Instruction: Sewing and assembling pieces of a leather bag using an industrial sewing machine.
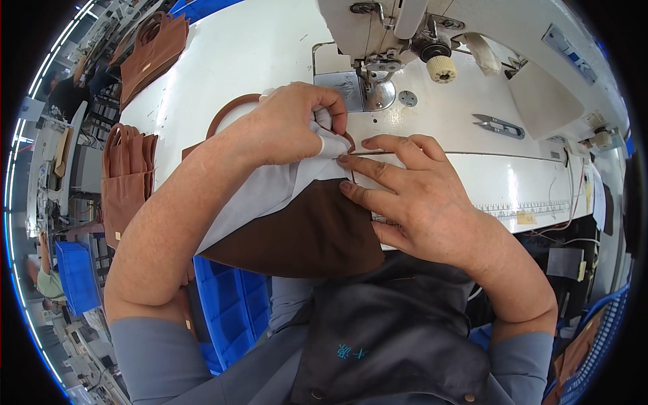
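A brown handbag (191, 151) with a curved handle (233, 108) lies on the sewing table, partly under my left arm. Its white lining (260, 196) is pulled out toward me, and a dark brown fabric panel (304, 229) hangs over the table's front edge. My left hand (290, 125) has its fingers curled around the gathered lining, close to the narrow brown edge. Spread out flat, my right hand (425, 199) touches that edge and the dark panel with its fingertips. Just beyond both hands is the presser foot (378, 71) of a sewing machine (540, 34).
Thread snips (499, 126) lie on the right of the table. Brown bags stand at the left, one farther back (154, 57) and several nearer (128, 185). Blue bins (233, 304) sit below the table edge, and a blue basket (597, 344) is at the lower right.
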A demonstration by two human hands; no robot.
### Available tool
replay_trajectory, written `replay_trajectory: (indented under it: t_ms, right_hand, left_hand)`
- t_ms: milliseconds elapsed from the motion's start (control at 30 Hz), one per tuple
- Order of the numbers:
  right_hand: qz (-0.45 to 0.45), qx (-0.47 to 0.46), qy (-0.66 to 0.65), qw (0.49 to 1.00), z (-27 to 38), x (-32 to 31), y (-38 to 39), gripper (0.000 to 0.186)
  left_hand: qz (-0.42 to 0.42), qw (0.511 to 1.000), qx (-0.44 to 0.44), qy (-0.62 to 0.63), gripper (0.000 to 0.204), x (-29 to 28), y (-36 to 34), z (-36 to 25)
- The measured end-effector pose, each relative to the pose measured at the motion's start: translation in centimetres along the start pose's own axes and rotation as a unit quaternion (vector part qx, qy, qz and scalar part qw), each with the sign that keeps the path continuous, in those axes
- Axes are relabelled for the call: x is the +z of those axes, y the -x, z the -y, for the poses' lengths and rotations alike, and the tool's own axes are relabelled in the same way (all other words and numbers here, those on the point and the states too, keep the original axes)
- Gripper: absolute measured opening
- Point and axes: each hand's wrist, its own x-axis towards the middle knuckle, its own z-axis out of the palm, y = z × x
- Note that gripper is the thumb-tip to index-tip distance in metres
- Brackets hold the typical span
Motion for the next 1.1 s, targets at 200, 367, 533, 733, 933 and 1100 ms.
replay_trajectory:
  t_ms: [200,367,533,733,933,1100]
  right_hand:
    - [0.000,0.003,0.000,1.000,0.0,0.1,-0.1,0.041]
    - [0.004,0.010,-0.009,1.000,0.1,0.1,-0.2,0.040]
    - [0.007,0.015,-0.026,1.000,0.1,0.0,-0.2,0.041]
    - [0.004,0.014,-0.027,1.000,-0.1,0.1,-0.3,0.039]
    - [-0.010,0.004,-0.030,0.999,-0.2,0.2,-0.4,0.037]
    - [-0.013,-0.003,-0.007,1.000,-0.9,-0.3,-0.4,0.035]
  left_hand:
    - [-0.013,0.997,0.055,0.054,0.021,0.2,0.3,0.7]
    - [-0.025,0.994,0.089,0.064,0.021,0.3,0.4,1.7]
    - [-0.126,0.973,0.190,-0.012,0.016,0.7,1.6,1.2]
    - [-0.213,0.855,0.337,-0.332,0.025,2.5,5.4,0.7]
    - [-0.197,0.894,0.298,-0.271,0.031,2.6,5.1,2.3]
    - [-0.191,0.921,0.272,-0.202,0.034,3.1,4.6,2.4]
